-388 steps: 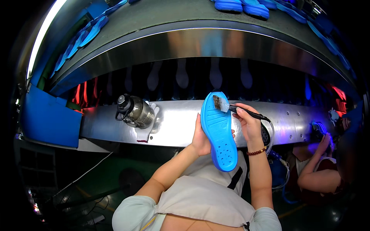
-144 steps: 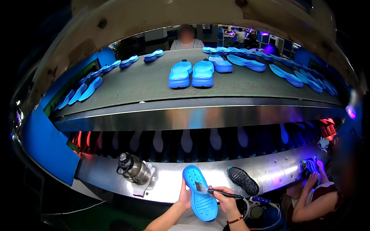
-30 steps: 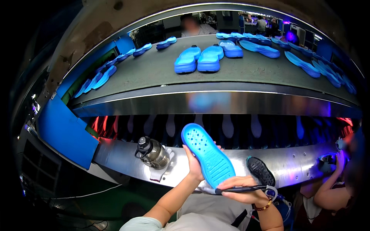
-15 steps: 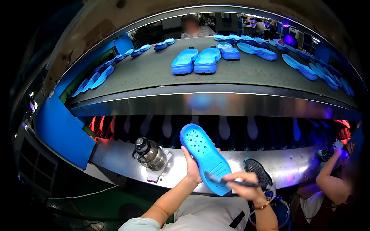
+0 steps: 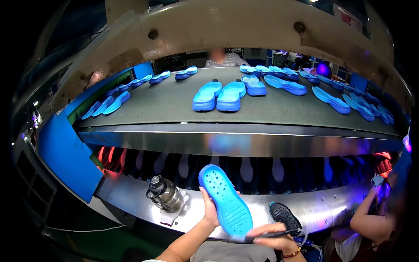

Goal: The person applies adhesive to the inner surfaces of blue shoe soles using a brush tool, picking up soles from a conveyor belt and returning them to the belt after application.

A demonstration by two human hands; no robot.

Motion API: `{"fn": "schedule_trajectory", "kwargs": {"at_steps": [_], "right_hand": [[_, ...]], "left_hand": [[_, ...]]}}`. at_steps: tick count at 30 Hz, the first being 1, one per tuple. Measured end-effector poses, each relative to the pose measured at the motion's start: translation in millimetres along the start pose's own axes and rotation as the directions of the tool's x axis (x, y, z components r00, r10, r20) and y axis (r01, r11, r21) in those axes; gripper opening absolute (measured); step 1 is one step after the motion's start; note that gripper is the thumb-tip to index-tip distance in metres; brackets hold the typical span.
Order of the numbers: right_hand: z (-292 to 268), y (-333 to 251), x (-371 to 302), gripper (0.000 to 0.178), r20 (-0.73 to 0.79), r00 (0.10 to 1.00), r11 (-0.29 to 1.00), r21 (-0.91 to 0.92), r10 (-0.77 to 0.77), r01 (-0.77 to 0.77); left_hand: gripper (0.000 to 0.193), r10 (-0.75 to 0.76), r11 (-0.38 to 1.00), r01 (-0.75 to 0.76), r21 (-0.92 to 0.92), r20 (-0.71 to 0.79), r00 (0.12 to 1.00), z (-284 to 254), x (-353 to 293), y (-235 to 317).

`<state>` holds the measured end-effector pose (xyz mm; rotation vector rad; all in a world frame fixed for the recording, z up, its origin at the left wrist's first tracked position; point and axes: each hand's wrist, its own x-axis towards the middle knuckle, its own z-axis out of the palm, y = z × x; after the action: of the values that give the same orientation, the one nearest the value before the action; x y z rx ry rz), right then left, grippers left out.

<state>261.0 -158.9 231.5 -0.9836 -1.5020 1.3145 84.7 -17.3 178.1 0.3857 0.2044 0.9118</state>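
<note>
Holding blue sole [image 5: 224, 201], brush [image 5: 273, 235]; sign [image 5: 348, 19] unreadable

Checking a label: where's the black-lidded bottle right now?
In the head view, the bottle sits left of centre on the metal ledge, hiding part of a white glove, to the left of the left hand.
</note>
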Motion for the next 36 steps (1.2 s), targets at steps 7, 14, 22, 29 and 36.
{"fn": "schedule_trajectory", "kwargs": {"at_steps": [7,14,22,29,36], "right_hand": [[4,2,4,0.021,0.006,0.989,0.958,-0.250,-0.145,0.142],[8,19,-3,0.020,-0.202,0.978,0.998,-0.050,-0.049,0.039],[-2,22,0,0.021,-0.324,0.926,0.980,-0.113,-0.193,0.165],[-27,24,7,0.019,-0.330,0.915,0.953,0.109,-0.233,0.282],[20,7,13,0.022,-0.509,0.860,0.732,0.576,-0.026,0.363]], "left_hand": [[0.098,-0.015,1.000,0.015,0.012,-0.010,1.000,9,8,3],[0.097,0.023,1.000,-0.023,0.021,0.014,1.000,21,3,1],[0.096,0.066,0.997,-0.073,0.039,0.140,0.988,37,12,10],[0.097,0.035,0.995,-0.053,0.086,0.204,0.978,75,29,27],[0.057,0.064,0.996,-0.080,0.037,0.313,0.947,80,-15,-13]]}}
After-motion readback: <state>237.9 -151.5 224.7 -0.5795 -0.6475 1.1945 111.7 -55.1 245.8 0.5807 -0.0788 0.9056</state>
